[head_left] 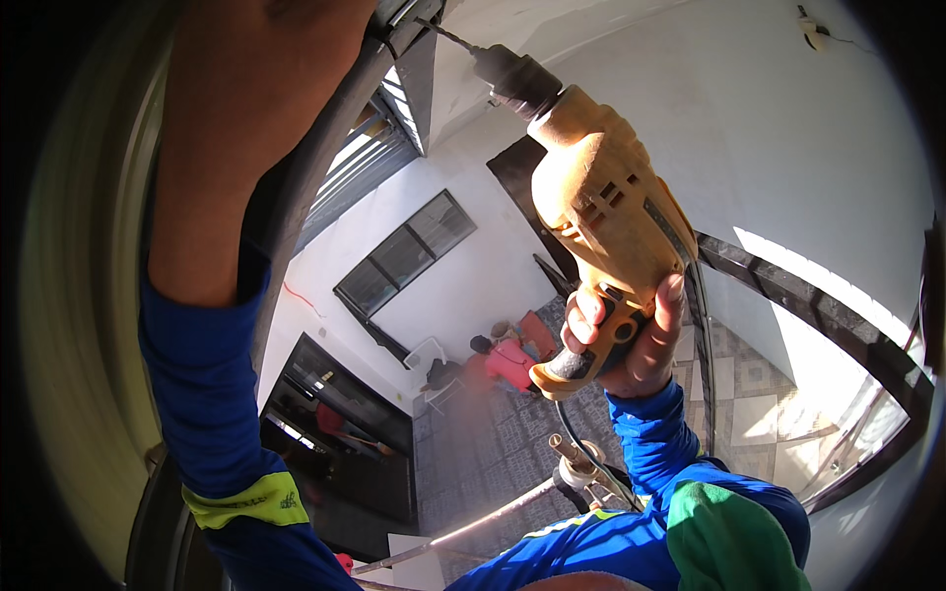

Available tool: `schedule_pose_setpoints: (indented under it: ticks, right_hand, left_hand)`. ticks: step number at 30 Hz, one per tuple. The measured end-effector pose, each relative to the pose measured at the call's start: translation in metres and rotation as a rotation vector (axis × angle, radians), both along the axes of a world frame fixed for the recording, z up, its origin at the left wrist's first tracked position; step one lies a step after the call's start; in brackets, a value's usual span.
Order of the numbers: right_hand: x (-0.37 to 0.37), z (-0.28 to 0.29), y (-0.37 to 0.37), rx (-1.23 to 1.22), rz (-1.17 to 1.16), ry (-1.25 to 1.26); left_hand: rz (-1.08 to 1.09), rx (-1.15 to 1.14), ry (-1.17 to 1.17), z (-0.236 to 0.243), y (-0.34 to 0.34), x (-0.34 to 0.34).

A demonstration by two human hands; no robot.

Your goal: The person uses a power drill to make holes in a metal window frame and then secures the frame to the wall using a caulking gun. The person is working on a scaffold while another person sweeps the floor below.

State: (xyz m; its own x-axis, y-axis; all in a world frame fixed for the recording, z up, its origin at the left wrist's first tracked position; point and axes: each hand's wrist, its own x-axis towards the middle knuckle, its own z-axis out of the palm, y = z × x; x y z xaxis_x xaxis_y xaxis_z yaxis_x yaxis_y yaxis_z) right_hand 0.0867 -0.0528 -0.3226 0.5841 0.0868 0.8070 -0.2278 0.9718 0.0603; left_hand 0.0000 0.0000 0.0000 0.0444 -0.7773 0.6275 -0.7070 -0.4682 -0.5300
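Observation:
My right hand [631, 335] is wrapped round the grip of a yellow corded drill [601, 197], its cord hanging down past my wrist. The drill points up and left; its long thin bit [448, 35] reaches a dark metal frame [365, 84] at the top of the view, and I cannot tell whether it touches. My left hand [261, 69] is raised beside that frame on the left, its fingers cut off or hidden at the upper edge, so what it holds is unclear.
Below are scaffold tubing [503, 497] with a clamp, and a tiled floor [453, 473]. A person in pink [503, 360] crouches near a white chair [426, 353]. A dark doorway [315, 463], windows [404, 251] and white walls [769, 138] surround the space.

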Motion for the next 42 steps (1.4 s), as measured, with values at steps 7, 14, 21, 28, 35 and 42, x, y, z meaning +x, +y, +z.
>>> schedule_pose_setpoints:
  ticks: [7,14,21,28,35,42]
  right_hand:
    - [-0.002,0.000,-0.006,-0.027,-0.012,0.025]
    - [0.002,0.000,-0.003,-0.048,-0.038,0.031]
    - [0.002,-0.003,0.000,-0.089,-0.114,0.049]
    - [-0.001,-0.001,0.006,-0.067,-0.107,0.061]
    - [-0.002,0.000,-0.002,-0.195,-0.205,0.072]
    - [0.002,-0.004,0.004,-0.033,-0.076,0.001]
  left_hand:
    - [-0.001,-0.025,-0.004,-0.002,0.001,0.001]
    - [-0.006,-0.055,0.051,0.003,0.002,0.001]
    - [-0.027,-0.015,-0.008,0.000,0.000,0.003]
    - [0.045,0.021,0.000,0.003,0.000,-0.005]
    - [-0.008,-0.016,0.025,-0.005,-0.002,-0.004]
    - [0.001,-0.013,0.031,0.004,0.001,-0.001]
